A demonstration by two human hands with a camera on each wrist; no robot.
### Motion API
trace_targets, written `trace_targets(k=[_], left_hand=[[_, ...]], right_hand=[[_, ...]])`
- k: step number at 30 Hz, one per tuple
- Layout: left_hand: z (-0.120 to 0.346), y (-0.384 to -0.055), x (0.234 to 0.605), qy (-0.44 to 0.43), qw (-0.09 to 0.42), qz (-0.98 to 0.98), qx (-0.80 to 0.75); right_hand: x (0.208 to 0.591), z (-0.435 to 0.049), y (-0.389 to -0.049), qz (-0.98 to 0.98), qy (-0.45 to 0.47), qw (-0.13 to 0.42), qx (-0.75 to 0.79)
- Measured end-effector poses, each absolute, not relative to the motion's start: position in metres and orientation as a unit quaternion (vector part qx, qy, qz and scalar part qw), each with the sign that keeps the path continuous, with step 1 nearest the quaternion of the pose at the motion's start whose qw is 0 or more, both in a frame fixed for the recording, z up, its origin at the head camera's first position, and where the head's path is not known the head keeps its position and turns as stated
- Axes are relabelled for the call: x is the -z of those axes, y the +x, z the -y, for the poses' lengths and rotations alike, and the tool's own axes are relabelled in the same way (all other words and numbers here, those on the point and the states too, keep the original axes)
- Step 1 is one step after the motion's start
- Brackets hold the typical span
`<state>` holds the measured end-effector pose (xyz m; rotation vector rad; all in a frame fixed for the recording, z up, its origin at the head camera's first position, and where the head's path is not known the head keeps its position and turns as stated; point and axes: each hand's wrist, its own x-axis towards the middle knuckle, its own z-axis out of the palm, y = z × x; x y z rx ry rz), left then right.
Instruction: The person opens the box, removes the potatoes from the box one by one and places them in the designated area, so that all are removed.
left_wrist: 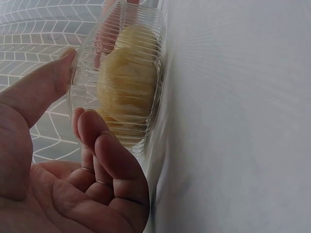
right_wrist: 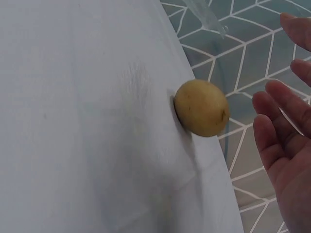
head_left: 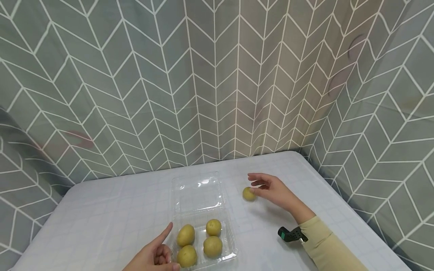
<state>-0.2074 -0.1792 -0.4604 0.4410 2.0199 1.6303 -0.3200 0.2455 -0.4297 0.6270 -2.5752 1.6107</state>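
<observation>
A hinged clear plastic container (head_left: 228, 226) lies with its lid (head_left: 196, 195) folded back. Four yellow-brown potatoes sit in its base, among them an oval one (head_left: 185, 235) at the left. My left hand (head_left: 152, 253) holds the container's near left side. Its thumb is at the rim and its index finger sticks out; the other fingers are curled against the ribbed wall (left_wrist: 146, 97). Another potato (right_wrist: 201, 108) rests on the table right of the lid. Over it hovers my right hand (head_left: 272, 190), fingers loosely bent and apart from the potato in the right wrist view.
A white cloth (head_left: 112, 210) covers the table. Patterned grey curtains (head_left: 203, 94) hang behind it and along the right side (head_left: 390, 150). A black strap with a green patch (head_left: 292, 235) sits at the right wrist, by the beige sleeve (head_left: 329, 244).
</observation>
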Motion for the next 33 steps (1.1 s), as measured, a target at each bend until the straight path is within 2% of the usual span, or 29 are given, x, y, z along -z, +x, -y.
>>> trace_targets(k=[33], left_hand=[[0.178,-0.207,0.460,0.165,0.249,-0.738,-0.604]], right_hand=[[0.417,-0.215,-0.296,0.827,0.274,-0.022,-0.490]])
